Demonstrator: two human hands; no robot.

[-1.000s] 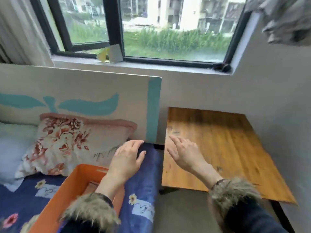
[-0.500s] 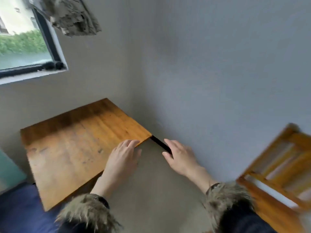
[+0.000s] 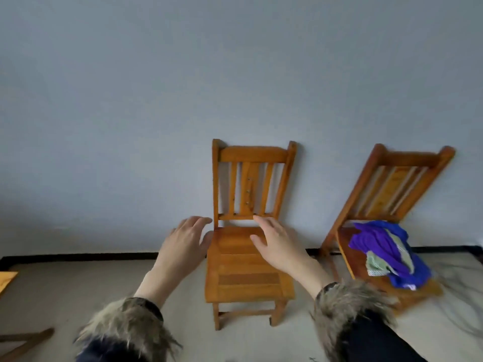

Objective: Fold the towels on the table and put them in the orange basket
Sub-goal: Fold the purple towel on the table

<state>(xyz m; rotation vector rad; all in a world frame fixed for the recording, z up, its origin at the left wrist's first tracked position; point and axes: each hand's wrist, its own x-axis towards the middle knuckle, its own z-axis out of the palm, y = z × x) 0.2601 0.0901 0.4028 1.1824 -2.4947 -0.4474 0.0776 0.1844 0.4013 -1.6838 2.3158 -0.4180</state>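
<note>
A crumpled heap of cloth [image 3: 386, 250], purple and blue with a pale green piece in it, lies on the seat of the wooden chair on the right [image 3: 392, 189]. My left hand [image 3: 183, 246] and my right hand [image 3: 279, 244] are both held out in front of me with fingers relaxed, holding nothing. They hover over and beside the seat of the bare wooden chair in the middle [image 3: 248, 259]. The orange basket is out of view, and only a corner of the wooden table [image 3: 6, 279] shows at the far left.
Both chairs stand against a plain grey wall with a black skirting [image 3: 78, 256] along the pale floor. A wooden leg or bar [image 3: 23, 340] shows at the bottom left. Thin cables [image 3: 462, 288] trail on the floor at the right.
My view has swung right, from the bed with the orange basket, past the bare wooden table, to the two chairs. Both hands stayed open and empty in front of me.
</note>
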